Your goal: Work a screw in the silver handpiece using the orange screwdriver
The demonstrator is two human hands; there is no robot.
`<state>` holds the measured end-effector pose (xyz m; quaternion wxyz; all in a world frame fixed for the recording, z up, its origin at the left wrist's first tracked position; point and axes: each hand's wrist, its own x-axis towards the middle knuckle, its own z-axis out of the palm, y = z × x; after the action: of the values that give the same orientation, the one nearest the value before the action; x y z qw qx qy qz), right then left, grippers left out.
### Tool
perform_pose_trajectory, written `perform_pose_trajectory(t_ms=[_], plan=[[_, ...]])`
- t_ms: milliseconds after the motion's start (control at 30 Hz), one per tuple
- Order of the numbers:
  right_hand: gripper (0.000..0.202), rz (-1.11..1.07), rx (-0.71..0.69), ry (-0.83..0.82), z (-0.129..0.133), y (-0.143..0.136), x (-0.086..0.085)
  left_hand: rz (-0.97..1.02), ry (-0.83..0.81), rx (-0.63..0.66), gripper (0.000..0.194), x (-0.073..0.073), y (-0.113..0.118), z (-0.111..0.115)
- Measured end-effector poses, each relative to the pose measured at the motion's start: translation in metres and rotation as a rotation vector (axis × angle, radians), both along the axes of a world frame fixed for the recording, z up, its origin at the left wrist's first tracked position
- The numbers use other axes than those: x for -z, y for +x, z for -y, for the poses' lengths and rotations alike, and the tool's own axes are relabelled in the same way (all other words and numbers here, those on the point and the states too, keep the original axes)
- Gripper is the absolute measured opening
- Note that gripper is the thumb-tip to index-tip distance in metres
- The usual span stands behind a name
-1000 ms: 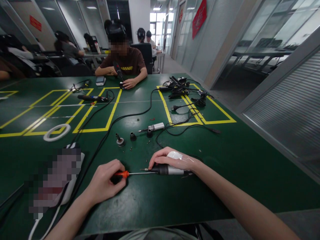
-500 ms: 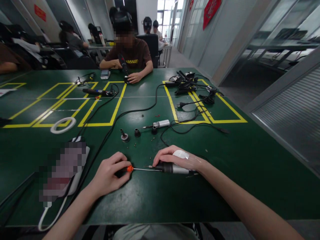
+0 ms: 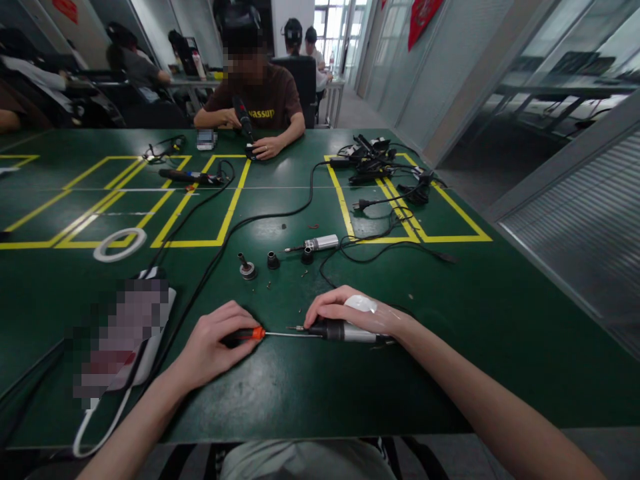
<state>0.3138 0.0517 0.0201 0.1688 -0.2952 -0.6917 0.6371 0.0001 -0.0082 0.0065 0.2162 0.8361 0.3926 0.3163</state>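
Observation:
My left hand (image 3: 215, 343) is closed around the black and orange handle of a screwdriver (image 3: 259, 333). Its thin metal shaft points right, and its tip meets the side of a black and silver cylindrical tool (image 3: 353, 333). That tool lies on the green table, its narrow metal tip facing left. My right hand (image 3: 350, 310), with a white patch on its back, is closed over the tool's black front part. Beyond my hands are a small silver and black part (image 3: 247, 267), two black nozzles (image 3: 273, 260) and a second silver tool (image 3: 323, 243).
A power strip (image 3: 167, 313) with cables lies at the left, near a white tape ring (image 3: 120, 245). Tangled black cables (image 3: 373, 160) sit at the back right. Across the green table (image 3: 240, 413), a person (image 3: 270, 100) holds a black tool.
The view has tilted down and shifted slightly. My left hand has slid back along the screwdriver, and more of its orange and black handle shows. My right hand keeps its place on the tool.

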Motion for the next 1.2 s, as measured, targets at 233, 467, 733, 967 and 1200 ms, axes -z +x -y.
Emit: perform_pose_trajectory(t_ms=[233, 467, 733, 967, 1200], plan=[[0.042, 0.005, 0.003, -0.017, 0.0000, -0.0001, -0.0007, 0.025, -0.226, -0.076, 0.021, -0.0023, -0.0048, -0.0018], [0.041, -0.006, -0.005, -0.005, 0.0000, -0.0008, 0.0019, 0.041, -0.230, -0.067, 0.021, -0.0016, -0.0042, -0.0017], [0.035, -0.007, -0.007, 0.029, -0.0001, -0.0007, 0.0021, -0.013, -0.144, -0.046, 0.015, -0.0091, 0.0023, -0.0004], [0.036, -0.012, -0.006, 0.032, -0.0011, -0.0003, 0.0028, 0.006, -0.197, -0.059, 0.019, -0.0071, 0.0000, -0.0002], [0.036, 0.003, 0.004, 0.039, -0.0002, -0.0002, 0.0007, 0.000, -0.079, -0.029, 0.018, -0.0019, -0.0028, -0.0013]])
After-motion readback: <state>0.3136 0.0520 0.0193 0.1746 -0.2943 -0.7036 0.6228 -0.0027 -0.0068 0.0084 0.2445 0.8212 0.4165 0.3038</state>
